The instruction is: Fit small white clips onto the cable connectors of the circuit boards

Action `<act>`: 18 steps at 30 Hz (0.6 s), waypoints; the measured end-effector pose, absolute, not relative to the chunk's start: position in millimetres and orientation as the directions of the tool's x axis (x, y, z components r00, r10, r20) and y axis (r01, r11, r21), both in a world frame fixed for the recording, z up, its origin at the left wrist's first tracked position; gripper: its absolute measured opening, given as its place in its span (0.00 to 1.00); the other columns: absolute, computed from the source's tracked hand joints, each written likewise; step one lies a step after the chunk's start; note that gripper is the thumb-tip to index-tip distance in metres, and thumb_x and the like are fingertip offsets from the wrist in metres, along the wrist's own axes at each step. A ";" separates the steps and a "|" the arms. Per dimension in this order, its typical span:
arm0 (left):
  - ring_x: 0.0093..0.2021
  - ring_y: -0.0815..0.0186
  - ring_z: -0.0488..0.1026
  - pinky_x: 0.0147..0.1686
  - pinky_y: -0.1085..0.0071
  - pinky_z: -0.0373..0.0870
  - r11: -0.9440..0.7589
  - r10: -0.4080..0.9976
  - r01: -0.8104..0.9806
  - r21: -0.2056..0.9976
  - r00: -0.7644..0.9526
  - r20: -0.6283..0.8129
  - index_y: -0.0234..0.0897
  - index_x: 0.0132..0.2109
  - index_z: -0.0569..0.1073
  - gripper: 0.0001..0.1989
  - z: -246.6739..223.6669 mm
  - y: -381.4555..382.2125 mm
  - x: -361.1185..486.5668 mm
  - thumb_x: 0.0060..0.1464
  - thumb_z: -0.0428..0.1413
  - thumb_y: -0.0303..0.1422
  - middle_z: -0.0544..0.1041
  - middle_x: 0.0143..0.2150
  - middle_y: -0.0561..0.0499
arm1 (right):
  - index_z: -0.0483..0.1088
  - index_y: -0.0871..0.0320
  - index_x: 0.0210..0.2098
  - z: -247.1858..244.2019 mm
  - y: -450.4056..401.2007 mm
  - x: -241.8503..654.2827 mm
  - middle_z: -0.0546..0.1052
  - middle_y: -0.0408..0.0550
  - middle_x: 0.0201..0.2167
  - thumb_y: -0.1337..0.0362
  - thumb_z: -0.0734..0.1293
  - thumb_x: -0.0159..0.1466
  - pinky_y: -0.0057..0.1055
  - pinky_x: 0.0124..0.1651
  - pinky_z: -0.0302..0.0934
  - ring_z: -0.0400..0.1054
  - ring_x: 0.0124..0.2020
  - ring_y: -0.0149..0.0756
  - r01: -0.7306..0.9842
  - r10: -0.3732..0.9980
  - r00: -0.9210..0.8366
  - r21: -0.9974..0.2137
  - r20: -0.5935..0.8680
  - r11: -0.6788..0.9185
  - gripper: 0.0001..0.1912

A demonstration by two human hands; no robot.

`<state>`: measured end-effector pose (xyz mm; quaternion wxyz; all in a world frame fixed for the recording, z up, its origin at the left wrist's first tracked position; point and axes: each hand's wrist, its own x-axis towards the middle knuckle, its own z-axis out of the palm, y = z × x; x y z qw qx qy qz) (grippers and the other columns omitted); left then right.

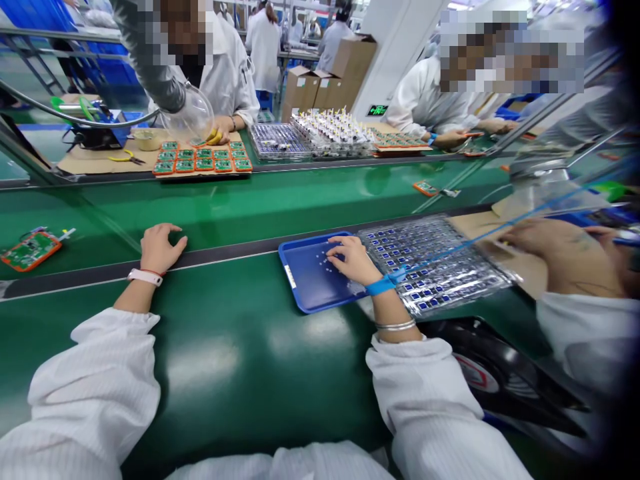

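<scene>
My left hand (161, 248) rests at the dark edge strip of the green conveyor, thumb and fingers apart, with nothing in it. Over the blue tray (310, 293) is my right hand (354, 261), its thumb and index finger bent together in a pinch; whatever may be between the tips is too small to make out. Several tiny white pieces (323, 259) lie scattered on the tray floor beside those fingertips. A clear plastic blister tray (440, 267) with rows of small blue-and-white parts sits just right of my right hand, partly behind its wrist.
A green circuit board in an orange frame (33, 250) lies on the conveyor (240, 207) at left; another (425, 189) is farther right. A co-worker's arm (565, 260) reaches in from the right, near a black device (500, 373). Across the belt, people work beside framed boards (203, 159).
</scene>
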<state>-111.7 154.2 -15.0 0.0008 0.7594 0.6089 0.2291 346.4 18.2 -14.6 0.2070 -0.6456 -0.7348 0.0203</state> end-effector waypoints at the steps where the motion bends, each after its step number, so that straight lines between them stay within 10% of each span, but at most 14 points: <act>1: 0.52 0.49 0.66 0.51 0.54 0.62 -0.260 0.925 0.924 0.280 0.154 0.348 0.36 0.43 0.72 0.17 -15.2 154.1 -111.7 0.51 0.51 0.42 0.73 0.48 0.43 | 0.75 0.56 0.30 -15.8 20.1 349.5 0.73 0.50 0.49 0.66 0.64 0.57 0.46 0.50 0.55 0.60 0.50 0.48 0.937 0.952 -0.067 -0.308 0.299 0.163 0.07; 9: 0.53 0.50 0.66 0.52 0.54 0.62 -0.262 0.924 0.924 0.279 0.157 0.349 0.37 0.42 0.73 0.17 -15.9 154.3 -112.3 0.51 0.51 0.42 0.73 0.48 0.43 | 0.75 0.61 0.25 -21.3 52.0 352.9 0.74 0.56 0.29 0.64 0.64 0.56 0.42 0.46 0.58 0.66 0.37 0.45 0.945 0.923 0.244 -0.288 0.299 -0.157 0.10; 18: 0.53 0.51 0.65 0.53 0.54 0.61 -0.264 0.924 0.923 0.280 0.159 0.348 0.37 0.42 0.73 0.17 -17.1 155.4 -112.4 0.51 0.51 0.43 0.72 0.50 0.42 | 0.73 0.62 0.23 -33.1 56.9 340.4 0.72 0.58 0.35 0.68 0.61 0.57 0.42 0.46 0.56 0.62 0.40 0.46 0.952 0.920 0.258 -0.238 0.296 -0.191 0.10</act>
